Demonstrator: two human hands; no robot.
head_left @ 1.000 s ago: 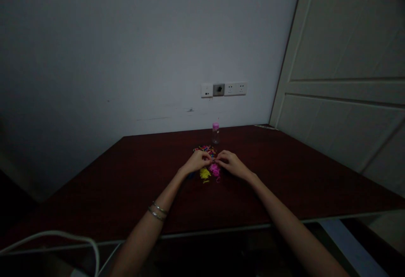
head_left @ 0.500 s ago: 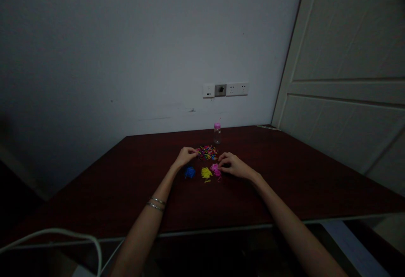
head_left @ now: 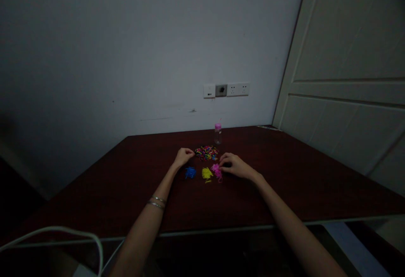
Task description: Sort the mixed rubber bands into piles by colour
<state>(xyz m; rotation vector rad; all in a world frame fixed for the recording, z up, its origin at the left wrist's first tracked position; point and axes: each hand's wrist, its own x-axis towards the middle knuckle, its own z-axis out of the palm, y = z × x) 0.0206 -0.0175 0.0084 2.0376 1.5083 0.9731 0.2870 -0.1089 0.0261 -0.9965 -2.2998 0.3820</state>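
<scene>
A pile of mixed-colour small rubber bands [head_left: 207, 153] lies on the dark red table. Nearer to me are three single-colour heaps: blue bands [head_left: 190, 172], yellow bands [head_left: 206, 173] and pink bands [head_left: 217, 169]. My left hand [head_left: 184, 157] is at the left edge of the mixed pile, thumb and fingertips pinched together; whatever they hold is too small to make out. Beside the pink heap, on its right, my right hand [head_left: 233, 165] has curved fingers with a gap between thumb and fingertips, and nothing shows in it.
A clear bottle with a pink lid [head_left: 218, 133] stands behind the mixed pile. Wall sockets [head_left: 238, 89] sit above the table's back edge. A white cable [head_left: 63, 229] loops over the front left edge. A pale panelled door [head_left: 344, 99] is at the right.
My left hand has drawn slightly left, away from the mixed pile's edge, with fingers still pinched. My right hand stays beside the pink heap almost unmoved.
</scene>
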